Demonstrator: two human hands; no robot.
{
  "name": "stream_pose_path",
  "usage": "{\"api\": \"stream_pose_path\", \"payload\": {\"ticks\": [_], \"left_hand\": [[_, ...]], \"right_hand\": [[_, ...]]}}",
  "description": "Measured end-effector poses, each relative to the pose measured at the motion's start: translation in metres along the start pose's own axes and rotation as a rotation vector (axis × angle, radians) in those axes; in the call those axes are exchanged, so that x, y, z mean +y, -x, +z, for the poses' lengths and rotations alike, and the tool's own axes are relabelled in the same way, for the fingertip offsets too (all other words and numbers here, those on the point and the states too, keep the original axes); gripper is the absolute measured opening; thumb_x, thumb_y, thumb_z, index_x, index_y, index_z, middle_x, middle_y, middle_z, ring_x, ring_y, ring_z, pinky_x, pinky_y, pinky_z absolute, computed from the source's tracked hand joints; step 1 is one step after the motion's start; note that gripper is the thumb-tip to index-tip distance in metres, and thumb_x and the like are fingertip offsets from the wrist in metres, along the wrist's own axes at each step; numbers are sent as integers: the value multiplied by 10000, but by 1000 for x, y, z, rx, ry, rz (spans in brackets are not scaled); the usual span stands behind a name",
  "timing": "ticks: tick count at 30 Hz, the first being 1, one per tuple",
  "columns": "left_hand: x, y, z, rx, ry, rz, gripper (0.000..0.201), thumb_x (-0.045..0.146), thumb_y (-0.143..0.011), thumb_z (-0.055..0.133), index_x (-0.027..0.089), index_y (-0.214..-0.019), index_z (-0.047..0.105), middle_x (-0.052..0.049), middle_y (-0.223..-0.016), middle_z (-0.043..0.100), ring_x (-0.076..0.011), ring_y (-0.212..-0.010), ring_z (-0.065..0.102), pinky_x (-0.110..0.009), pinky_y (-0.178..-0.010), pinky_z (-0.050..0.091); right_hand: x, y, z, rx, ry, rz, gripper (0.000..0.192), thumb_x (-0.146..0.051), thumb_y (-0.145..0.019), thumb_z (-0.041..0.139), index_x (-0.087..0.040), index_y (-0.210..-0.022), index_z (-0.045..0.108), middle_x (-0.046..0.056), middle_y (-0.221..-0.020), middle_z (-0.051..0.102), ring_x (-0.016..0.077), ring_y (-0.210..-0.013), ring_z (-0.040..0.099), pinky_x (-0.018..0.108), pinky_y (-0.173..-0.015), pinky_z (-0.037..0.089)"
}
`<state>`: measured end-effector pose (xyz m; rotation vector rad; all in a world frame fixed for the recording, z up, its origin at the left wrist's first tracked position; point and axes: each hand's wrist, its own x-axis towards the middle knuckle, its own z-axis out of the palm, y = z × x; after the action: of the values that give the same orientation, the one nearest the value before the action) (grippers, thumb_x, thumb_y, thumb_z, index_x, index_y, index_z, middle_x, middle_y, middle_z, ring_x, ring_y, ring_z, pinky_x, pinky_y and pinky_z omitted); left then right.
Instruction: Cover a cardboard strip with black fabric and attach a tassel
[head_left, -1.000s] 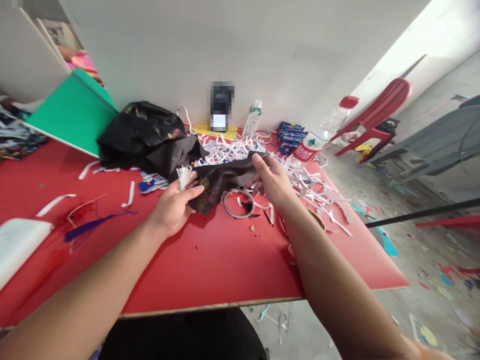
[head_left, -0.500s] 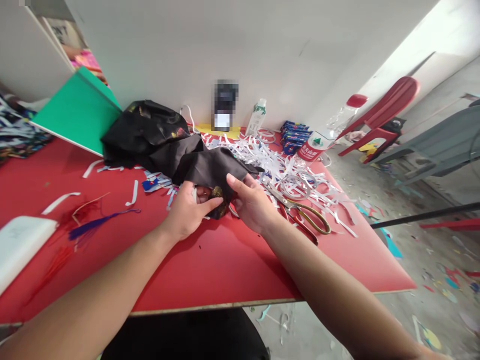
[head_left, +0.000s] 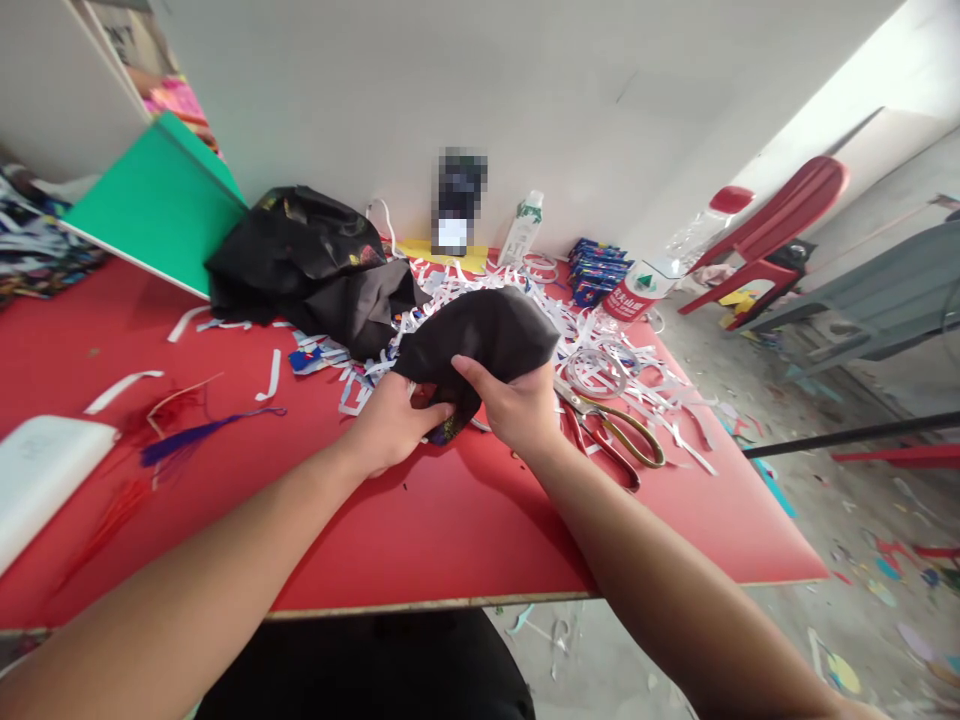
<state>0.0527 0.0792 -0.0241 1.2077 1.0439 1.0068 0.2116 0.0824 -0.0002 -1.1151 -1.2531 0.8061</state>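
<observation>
Both of my hands grip one piece of black cloth [head_left: 484,335] above the red table [head_left: 420,520]. My left hand [head_left: 394,425] pinches its lower left edge, and my right hand [head_left: 517,400] holds the lower right part. The cloth bulges up between them into a rounded shape. A bit of patterned trim shows under my left thumb. Scissors [head_left: 611,430] with yellow-brown handles lie just right of my right hand. A heap of white paper strips [head_left: 592,360] spreads behind and to the right of the cloth.
A pile of black fabric [head_left: 300,255] sits at the back left by a green board [head_left: 154,210]. A purple tassel [head_left: 195,432] and a white object [head_left: 37,475] lie at the left. A bottle [head_left: 645,280], a carton [head_left: 523,228] and blue packets [head_left: 596,268] stand near the wall. Red chair [head_left: 772,225] at right.
My hands came together on the black cloth and gathered it from a flat stretch into a rounded bundle. The white tassel in my left hand is out of sight now. The scissors became visible.
</observation>
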Motion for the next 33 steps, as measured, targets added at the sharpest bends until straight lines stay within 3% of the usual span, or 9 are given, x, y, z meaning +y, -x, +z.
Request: {"api": "stream_pose_path", "payload": {"ticks": [5, 8, 13, 18, 21, 27, 31, 33], "left_hand": [[-4, 0, -1, -40, 1, -34, 267, 231, -726, 875, 155, -968, 793, -73, -859, 802, -301, -891, 765, -415, -835, 607], [-2, 1, -2, -70, 32, -25, 300, 238, -745, 869, 165, -1027, 798, -72, -941, 815, -308, -962, 772, -424, -898, 609], [5, 3, -3, -172, 136, -55, 389, 253, -730, 902, 176, -1101, 812, -71, -1022, 821, -294, -1007, 763, -418, -938, 595], [3, 1, -1, -82, 122, -83, 384, 298, -699, 927, 148, -1035, 818, -50, -845, 771, -226, -810, 716, -363, -793, 581], [1, -1, 0, -29, 124, -80, 393, 296, -699, 924, 147, -1043, 807, -47, -860, 762, -216, -824, 708, -368, -825, 585], [0, 0, 1, -23, 132, -84, 383, 296, -693, 928, 153, -1019, 788, -42, -827, 751, -229, -826, 705, -383, -829, 588], [-1, 2, -2, -20, 157, -84, 403, 270, -718, 905, 193, -1075, 736, -49, -984, 770, -222, -917, 711, -343, -851, 576], [-1, 4, -3, -48, 176, -106, 400, 292, -755, 872, 215, -1109, 702, -32, -922, 754, -190, -792, 690, -310, -739, 563]], "right_hand": [[4, -1, -3, -72, 60, 84, 578, -348, -660, 933, -235, -1191, 735, 95, -1159, 828, 335, -1101, 779, 511, -1021, 664], [5, 0, -4, -45, 32, 90, 445, -365, -677, 928, -231, -1065, 757, 95, -1092, 838, 335, -1019, 797, 514, -951, 691], [7, -1, -6, -61, -34, 20, 443, -382, -681, 927, -231, -1067, 770, 72, -1107, 841, 324, -1013, 797, 517, -1001, 671], [8, -5, -9, 91, 177, -4, 301, -360, -692, 892, -241, -943, 777, 73, -1014, 841, 330, -943, 780, 502, -914, 677], [7, -5, -9, 136, 238, -10, 287, -357, -689, 874, -235, -933, 784, 80, -984, 835, 335, -921, 770, 486, -851, 677], [8, -5, -7, 162, 284, -8, 359, -365, -691, 859, -234, -1012, 768, 81, -968, 826, 347, -971, 758, 484, -869, 661], [10, -3, -7, 138, 299, -24, 296, -396, -719, 844, -232, -954, 769, 82, -963, 825, 327, -923, 756, 456, -846, 656], [10, -1, -7, 116, 303, -19, 278, -408, -726, 839, -232, -929, 766, 85, -973, 824, 321, -905, 755, 450, -846, 653]]}}
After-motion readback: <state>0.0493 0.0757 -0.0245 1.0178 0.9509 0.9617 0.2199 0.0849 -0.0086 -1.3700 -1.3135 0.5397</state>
